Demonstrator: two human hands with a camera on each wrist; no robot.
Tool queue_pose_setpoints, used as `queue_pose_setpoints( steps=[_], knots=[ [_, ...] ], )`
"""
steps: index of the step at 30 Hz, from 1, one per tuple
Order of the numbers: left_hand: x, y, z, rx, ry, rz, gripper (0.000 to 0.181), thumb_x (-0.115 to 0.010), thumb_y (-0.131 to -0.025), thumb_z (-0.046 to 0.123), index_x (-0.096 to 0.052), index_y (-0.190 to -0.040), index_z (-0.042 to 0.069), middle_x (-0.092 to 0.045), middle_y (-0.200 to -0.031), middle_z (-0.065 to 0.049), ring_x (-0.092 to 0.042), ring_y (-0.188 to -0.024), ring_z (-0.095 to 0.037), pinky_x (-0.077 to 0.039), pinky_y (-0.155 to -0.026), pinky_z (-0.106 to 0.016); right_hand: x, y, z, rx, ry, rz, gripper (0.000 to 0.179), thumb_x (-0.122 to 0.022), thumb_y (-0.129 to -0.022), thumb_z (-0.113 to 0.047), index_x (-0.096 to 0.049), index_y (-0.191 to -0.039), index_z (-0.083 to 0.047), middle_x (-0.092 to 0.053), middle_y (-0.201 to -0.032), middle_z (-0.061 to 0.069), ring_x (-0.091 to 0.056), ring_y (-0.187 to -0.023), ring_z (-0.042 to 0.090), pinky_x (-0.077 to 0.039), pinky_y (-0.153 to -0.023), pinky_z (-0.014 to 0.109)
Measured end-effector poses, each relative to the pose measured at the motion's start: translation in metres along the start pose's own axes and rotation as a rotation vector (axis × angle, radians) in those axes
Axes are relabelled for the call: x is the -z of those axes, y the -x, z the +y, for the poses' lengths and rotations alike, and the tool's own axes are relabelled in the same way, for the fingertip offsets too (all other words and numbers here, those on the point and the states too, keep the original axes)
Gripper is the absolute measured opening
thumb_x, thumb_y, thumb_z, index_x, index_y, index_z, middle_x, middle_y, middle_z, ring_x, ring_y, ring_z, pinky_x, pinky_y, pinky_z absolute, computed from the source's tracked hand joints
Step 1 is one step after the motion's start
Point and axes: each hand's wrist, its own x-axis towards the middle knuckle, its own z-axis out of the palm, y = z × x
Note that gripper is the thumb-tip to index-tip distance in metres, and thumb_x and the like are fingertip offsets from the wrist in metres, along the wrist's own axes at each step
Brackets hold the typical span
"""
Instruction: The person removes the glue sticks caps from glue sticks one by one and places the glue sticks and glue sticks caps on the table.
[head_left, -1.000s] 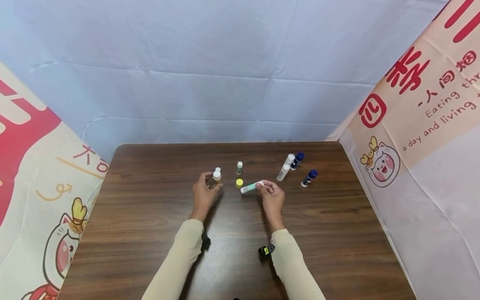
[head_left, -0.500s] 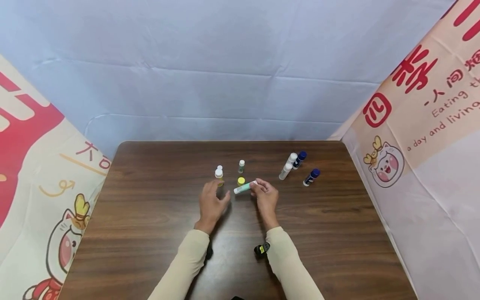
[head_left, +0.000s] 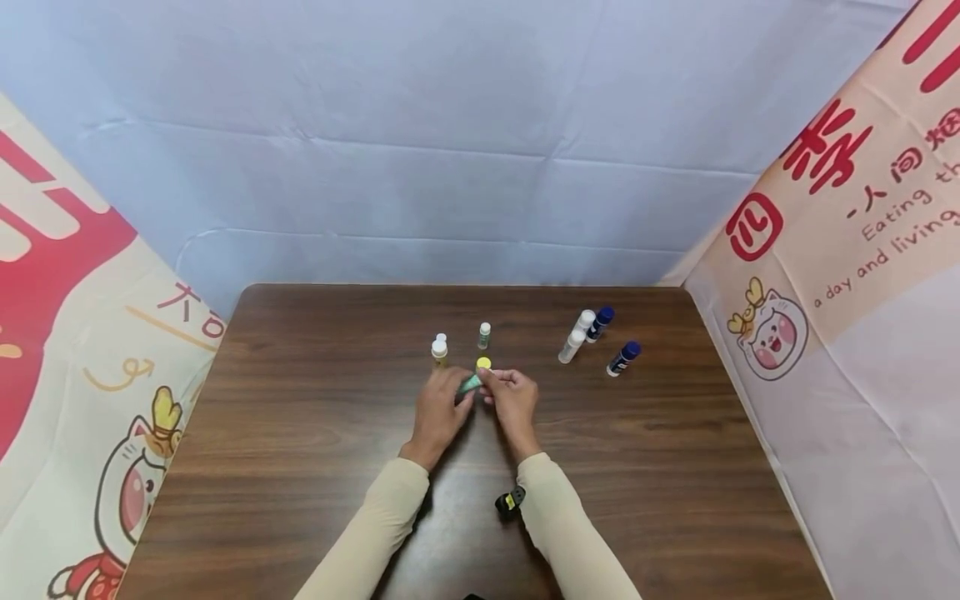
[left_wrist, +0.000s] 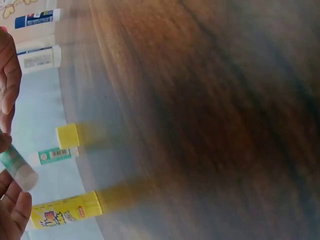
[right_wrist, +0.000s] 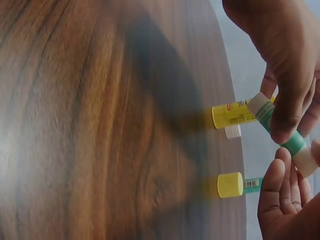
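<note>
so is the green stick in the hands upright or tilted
Tilted: the green stick slants between the left hand and right hand.

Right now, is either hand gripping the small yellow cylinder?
No, in the right wrist view the small yellow cylinder stands on the table, apart from the left hand and the right hand.

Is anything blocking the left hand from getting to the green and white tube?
No, nothing visible is in the way. The left hand is at one end of the green and white tube, which the right hand holds. The short yellow cylinder stands beyond the tube, not between the two.
</note>
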Motion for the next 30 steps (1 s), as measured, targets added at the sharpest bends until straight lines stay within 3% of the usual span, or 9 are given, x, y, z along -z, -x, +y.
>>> queue_pose_setpoints(
  steps=[9,20,30],
  knots=[
    [-0.0008,0.0011,0.0012,0.009,-0.040,-0.013,0.027,-0.082,-0.076,0.007,-0.067,-0.099,0.006,-0.067,-0.095,-0.005,-0.061,-0.090,-0.022,-0.050,-0.079,-0.037,-0.0040,0.0037,-0.0002,-0.044,0.020,0.008,0.026,-0.083,-0.076,-0.020,-0.065,-0.074,-0.001,-0.067,-0.060,0.009,-0.066,-0.054,0.021,-0.057,-0.053,0.039],
    [-0.0002,0.0050,-0.0022,0.038,-0.090,-0.031,0.024,-0.080,-0.077,0.009,-0.069,-0.098,0.006,-0.069,-0.093,-0.005,-0.062,-0.087,-0.021,-0.050,-0.077,-0.035,-0.0079,0.0053,0.0001,-0.001,0.040,-0.012,0.018,-0.079,-0.078,-0.008,-0.066,-0.076,0.004,-0.068,-0.063,0.010,-0.068,-0.059,0.032,-0.056,-0.052,0.038],
    [0.0027,0.0083,-0.0051,0.052,-0.046,-0.039,0.024,-0.080,-0.076,0.004,-0.070,-0.098,0.001,-0.071,-0.093,-0.011,-0.064,-0.087,-0.025,-0.052,-0.075,-0.039,-0.0085,0.0048,0.0042,0.050,0.085,-0.063,0.010,-0.077,-0.077,0.000,-0.069,-0.079,0.007,-0.068,-0.065,0.010,-0.067,-0.066,0.041,-0.050,-0.048,0.023]
  ],
)
